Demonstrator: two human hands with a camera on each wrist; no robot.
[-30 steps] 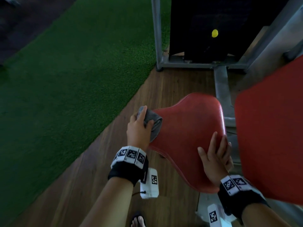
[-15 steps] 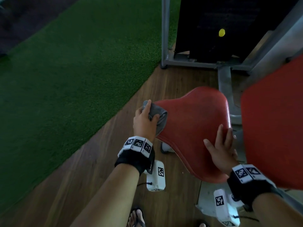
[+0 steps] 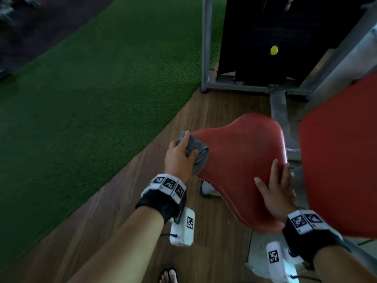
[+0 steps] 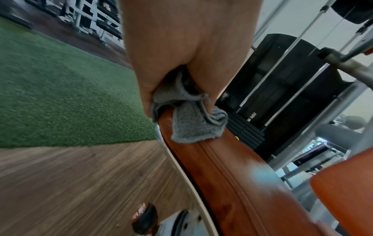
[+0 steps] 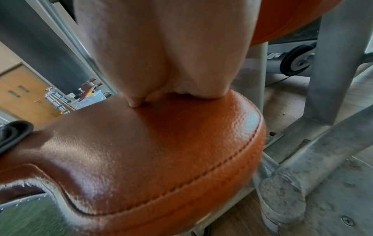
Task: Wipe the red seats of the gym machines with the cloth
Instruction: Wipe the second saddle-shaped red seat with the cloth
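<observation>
A red padded seat [image 3: 240, 164] of a gym machine tilts in the middle of the head view. My left hand [image 3: 180, 155] grips a grey cloth [image 3: 199, 155] and holds it against the seat's left edge; the left wrist view shows the cloth [image 4: 193, 126] folded over the seat's rim [image 4: 222, 167]. My right hand [image 3: 277, 186] rests with straight fingers on the seat's right side; in the right wrist view the palm [image 5: 171, 63] presses on the seat [image 5: 151, 151]. A second red pad [image 3: 342, 160] stands at the right.
The grey metal frame [image 3: 206, 48] and black weight stack [image 3: 275, 33] of the machine stand behind the seat. Green turf [image 3: 91, 88] lies to the left, wooden floor [image 3: 126, 201] beneath. My sandalled foot [image 3: 169, 275] shows at the bottom. A grey base post [image 5: 282, 199] stands beside the seat.
My left hand with the cloth has stayed at the seat's left edge, shifting little. The right hand keeps resting on the seat's right side. The head camera has drifted.
</observation>
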